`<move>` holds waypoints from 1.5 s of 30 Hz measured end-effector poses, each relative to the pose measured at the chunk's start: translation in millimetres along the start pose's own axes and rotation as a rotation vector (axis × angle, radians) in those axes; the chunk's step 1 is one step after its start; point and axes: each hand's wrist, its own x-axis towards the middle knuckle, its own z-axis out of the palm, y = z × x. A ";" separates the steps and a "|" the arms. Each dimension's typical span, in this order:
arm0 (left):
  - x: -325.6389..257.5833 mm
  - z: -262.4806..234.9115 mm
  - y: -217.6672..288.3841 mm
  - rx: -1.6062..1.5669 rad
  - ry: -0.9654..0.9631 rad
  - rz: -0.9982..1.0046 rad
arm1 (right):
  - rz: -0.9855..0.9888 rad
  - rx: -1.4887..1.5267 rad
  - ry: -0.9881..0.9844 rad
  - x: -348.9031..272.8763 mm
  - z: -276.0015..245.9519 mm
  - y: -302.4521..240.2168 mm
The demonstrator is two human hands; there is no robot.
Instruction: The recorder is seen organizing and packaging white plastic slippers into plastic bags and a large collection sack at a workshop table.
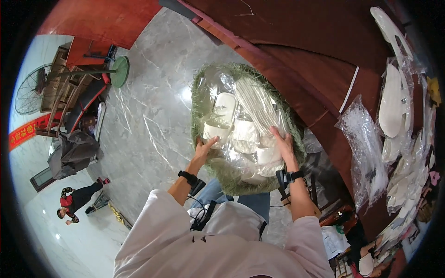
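A bundle of white slippers (224, 107) in clear plastic lies inside a green, fuzzy-edged basket-like holder (250, 189) in front of my body. One long sole with a woven texture (255, 103) slants across the top. My left hand (202, 152) grips the bundle's near left side, its thumb on a slipper strap. On the near right side, my right hand (284, 147) grips the bundle with its thumb on top. Both hands' other fingers go down between the slippers and the green rim, partly hidden. Each wrist wears a black strapped device.
A table with dark red-brown cloth (306, 69) stands ahead and right, with plastic-wrapped white strips (364, 153) and white soles (391, 102) on it. Left are a standing fan (41, 88), a wooden chair and a grey cloth (74, 155). A person (79, 201) stands at far left.
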 end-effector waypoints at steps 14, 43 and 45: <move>-57.9 14.7 -42.9 0.222 -0.024 0.184 | -0.398 0.295 0.065 -102.0 16.3 35.3; -224.3 126.6 -24.2 0.623 -0.074 0.222 | 0.048 0.486 0.125 -202.8 -58.2 77.9; -230.7 130.2 -22.4 0.596 -0.106 0.270 | 0.024 0.582 0.152 -208.8 -69.4 84.7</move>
